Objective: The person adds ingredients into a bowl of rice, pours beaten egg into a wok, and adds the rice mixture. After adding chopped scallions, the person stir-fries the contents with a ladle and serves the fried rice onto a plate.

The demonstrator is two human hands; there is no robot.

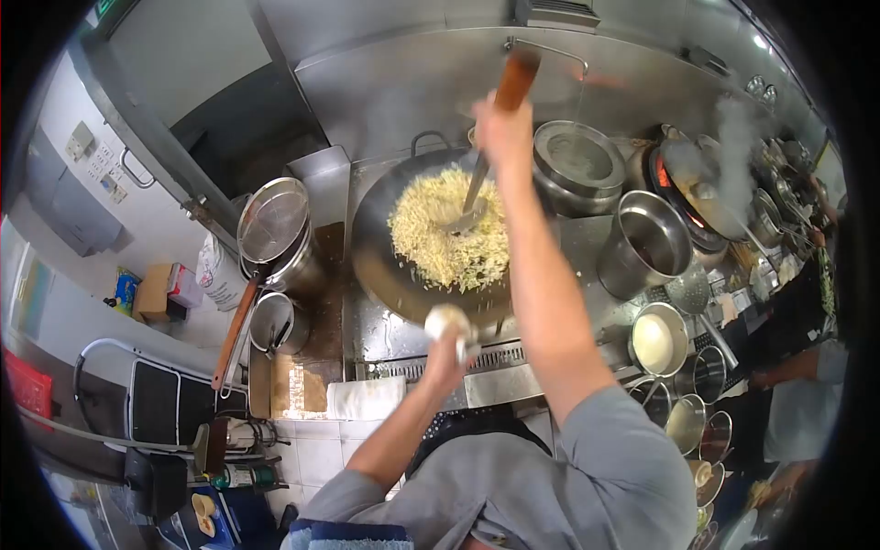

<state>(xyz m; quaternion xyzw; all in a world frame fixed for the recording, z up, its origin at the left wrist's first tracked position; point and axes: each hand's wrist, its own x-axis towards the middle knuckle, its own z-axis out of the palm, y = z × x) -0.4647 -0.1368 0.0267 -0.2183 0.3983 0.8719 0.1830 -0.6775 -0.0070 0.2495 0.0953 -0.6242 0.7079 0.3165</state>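
My right hand (510, 137) is closed round the wooden handle of a wok spatula (475, 188). Its metal head sits partly buried in a heap of fried rice (431, 225), flecked with yellow and green. The rice fills the far part of a large dark wok (394, 289) on the stove. At the wok's near rim, my left hand (445, 362) grips a bunched white cloth (449, 323). Whether the cloth wraps a wok handle is hidden.
Left of the wok stand a strainer (273, 215) over a pot and a smaller metal pot (278, 323). To the right are a lidded pot (579, 165), a tall pot (646, 240) and a steaming second wok (701, 188). A co-worker's arm (793, 368) shows at far right.
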